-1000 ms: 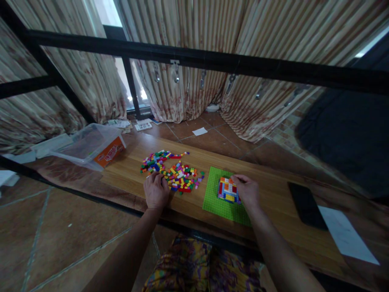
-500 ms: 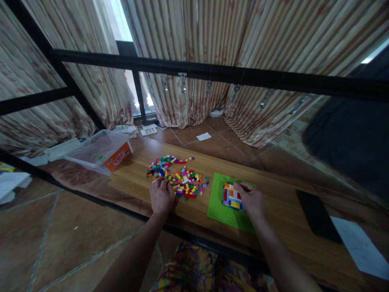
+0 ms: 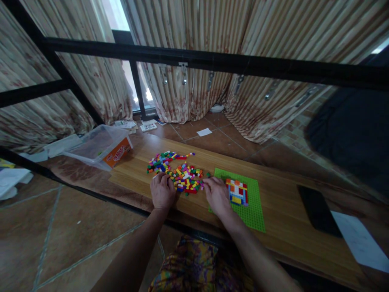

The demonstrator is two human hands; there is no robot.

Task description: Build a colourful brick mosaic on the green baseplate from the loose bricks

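A loose pile of small colourful toy building bricks [image 3: 186, 175] lies on the wooden table. At its near left edge rests my left hand [image 3: 163, 191], fingers curled down among the bricks; a small pale piece shows beside it, and what the fingers hold is hidden. My right hand [image 3: 216, 195] is at the pile's right edge, its fingertips closed together by pink and purple bricks; I cannot make out what is between them. Partly under that wrist lies a green baseplate [image 3: 254, 202]. On it sits a flat multicoloured brick build [image 3: 237, 192], white, red, yellow, orange and blue.
A clear plastic box [image 3: 101, 142] with an orange label stands at the table's left end. A black phone-like slab [image 3: 319, 211] and a white paper sheet [image 3: 361, 239] lie to the right. A black metal rail [image 3: 212, 56] crosses in front of curtains [image 3: 188, 97].
My right hand has moved left from the brick build to the right edge of the pile, uncovering the build. My left hand stays about where it was. The view has tilted slightly.
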